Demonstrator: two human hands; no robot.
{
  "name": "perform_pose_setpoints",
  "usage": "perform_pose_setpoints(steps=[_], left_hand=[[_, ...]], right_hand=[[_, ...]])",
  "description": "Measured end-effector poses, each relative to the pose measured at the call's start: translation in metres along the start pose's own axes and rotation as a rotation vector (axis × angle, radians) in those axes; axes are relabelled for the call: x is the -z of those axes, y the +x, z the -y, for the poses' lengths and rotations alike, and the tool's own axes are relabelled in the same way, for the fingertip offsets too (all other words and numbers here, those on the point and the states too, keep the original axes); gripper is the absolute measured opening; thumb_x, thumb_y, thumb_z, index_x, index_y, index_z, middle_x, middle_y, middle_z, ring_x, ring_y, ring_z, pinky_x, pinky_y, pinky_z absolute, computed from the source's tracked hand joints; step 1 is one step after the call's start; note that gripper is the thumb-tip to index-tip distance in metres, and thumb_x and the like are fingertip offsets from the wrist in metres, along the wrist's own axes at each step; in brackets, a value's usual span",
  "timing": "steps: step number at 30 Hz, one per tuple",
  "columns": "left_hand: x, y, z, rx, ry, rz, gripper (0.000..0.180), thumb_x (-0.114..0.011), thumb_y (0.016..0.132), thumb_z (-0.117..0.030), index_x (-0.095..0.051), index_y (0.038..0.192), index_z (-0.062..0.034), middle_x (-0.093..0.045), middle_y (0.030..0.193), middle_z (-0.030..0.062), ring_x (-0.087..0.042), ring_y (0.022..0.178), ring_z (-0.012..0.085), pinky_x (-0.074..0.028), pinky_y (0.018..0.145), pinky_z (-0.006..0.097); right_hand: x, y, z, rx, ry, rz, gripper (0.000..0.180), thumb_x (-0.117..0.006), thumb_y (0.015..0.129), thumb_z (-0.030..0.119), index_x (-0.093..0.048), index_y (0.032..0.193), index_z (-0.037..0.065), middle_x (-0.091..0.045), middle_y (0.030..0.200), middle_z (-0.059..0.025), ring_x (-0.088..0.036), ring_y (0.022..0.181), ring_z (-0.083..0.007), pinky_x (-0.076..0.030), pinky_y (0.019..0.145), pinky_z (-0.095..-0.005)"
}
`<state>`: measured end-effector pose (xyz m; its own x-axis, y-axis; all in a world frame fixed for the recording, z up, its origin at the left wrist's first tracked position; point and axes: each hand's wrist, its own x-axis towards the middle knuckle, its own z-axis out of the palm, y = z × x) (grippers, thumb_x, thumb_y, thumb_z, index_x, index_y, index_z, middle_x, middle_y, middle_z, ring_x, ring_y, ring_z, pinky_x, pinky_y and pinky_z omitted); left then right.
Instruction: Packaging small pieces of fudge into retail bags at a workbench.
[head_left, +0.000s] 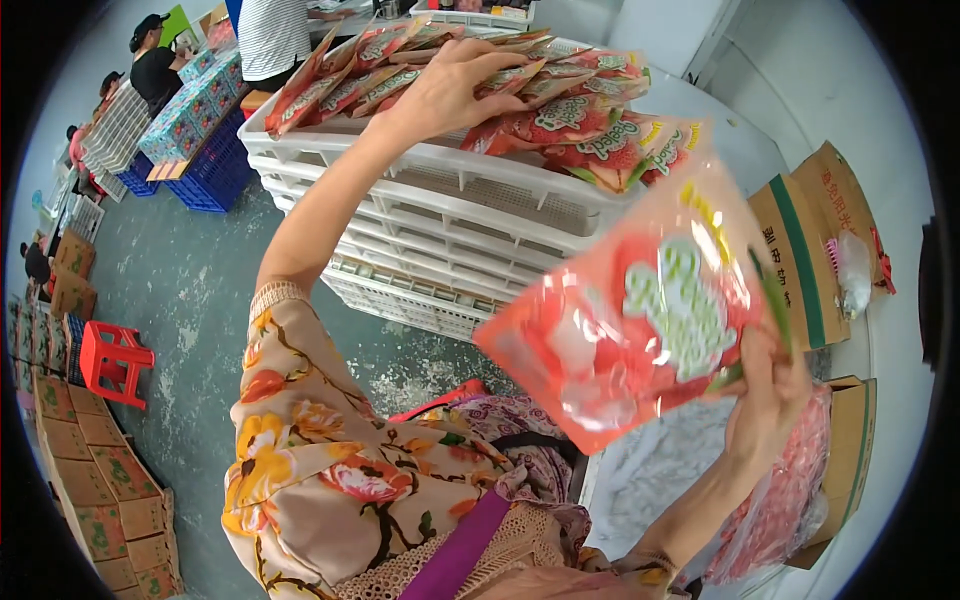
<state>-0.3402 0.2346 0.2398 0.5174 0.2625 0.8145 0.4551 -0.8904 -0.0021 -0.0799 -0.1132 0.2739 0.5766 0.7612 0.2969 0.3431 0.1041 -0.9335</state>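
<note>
My right hand [765, 385] is closed on the lower right edge of a shiny red and pink plastic pouch [590, 345]. The pouch is tilted in front of me, its printed face towards me and slightly blurred. My left hand [455, 90] reaches over a white plastic crate [420, 165], touching the packed pouches [375, 85] in it. Its thumb and fingers are spread apart over the pouch tops. Those pouches stand leaning in rows, with several lying flatter on the right side [590, 125].
The crate tops a stack of white crates. A white-lined bin [655, 475] is low on the right, beside a bag of pink items [780, 490] and cardboard boxes [790, 255]. Left are a red stool [115, 360], stacked cartons [100, 470], blue crates [215, 160] and several people.
</note>
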Motion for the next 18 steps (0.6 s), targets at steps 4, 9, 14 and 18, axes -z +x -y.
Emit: perform_pose_setpoints(steps=[4,9,14,18], left_hand=[[-0.007,0.011,-0.004,-0.093,-0.013,0.230,0.064,-0.076,0.077,-0.036,-0.056,0.133,-0.0150,-0.056,0.126,0.0139,-0.051,0.118,0.0318,-0.037,0.104,0.046],[-0.018,0.005,0.016,-0.157,0.038,0.153,0.041,-0.058,0.082,-0.003,-0.059,0.122,-0.0121,-0.058,0.094,0.0109,-0.060,0.085,0.0330,-0.051,0.075,0.041],[-0.011,0.016,0.042,-0.274,-0.013,0.016,0.039,-0.056,0.077,0.002,-0.064,0.114,-0.0083,-0.059,0.094,0.0124,-0.059,0.082,0.0346,-0.051,0.073,0.043],[0.021,0.031,0.029,-0.047,-0.003,0.109,0.031,-0.058,0.071,0.002,-0.065,0.100,-0.0032,-0.058,0.084,0.0208,-0.060,0.079,0.0383,-0.048,0.068,0.045]], right_hand=[[-0.047,0.035,0.027,-0.025,0.045,-0.057,0.033,-0.062,0.092,0.013,-0.059,0.118,-0.007,-0.064,0.088,-0.0079,-0.058,0.053,-0.0101,-0.049,0.038,-0.0222],[-0.085,0.073,0.017,-0.028,0.120,0.022,0.030,-0.061,0.092,0.012,-0.059,0.111,-0.010,-0.066,0.087,-0.0112,-0.064,0.063,-0.0137,-0.054,0.046,-0.0249],[-0.133,0.115,0.022,0.063,0.184,0.066,0.031,-0.060,0.092,0.014,-0.058,0.106,-0.013,-0.066,0.091,-0.0162,-0.066,0.068,-0.0169,-0.058,0.054,-0.0282],[-0.184,0.133,0.035,0.094,0.086,0.122,0.033,-0.054,0.093,0.014,-0.055,0.112,-0.013,-0.063,0.094,-0.0155,-0.066,0.070,-0.0208,-0.060,0.060,-0.0293]])
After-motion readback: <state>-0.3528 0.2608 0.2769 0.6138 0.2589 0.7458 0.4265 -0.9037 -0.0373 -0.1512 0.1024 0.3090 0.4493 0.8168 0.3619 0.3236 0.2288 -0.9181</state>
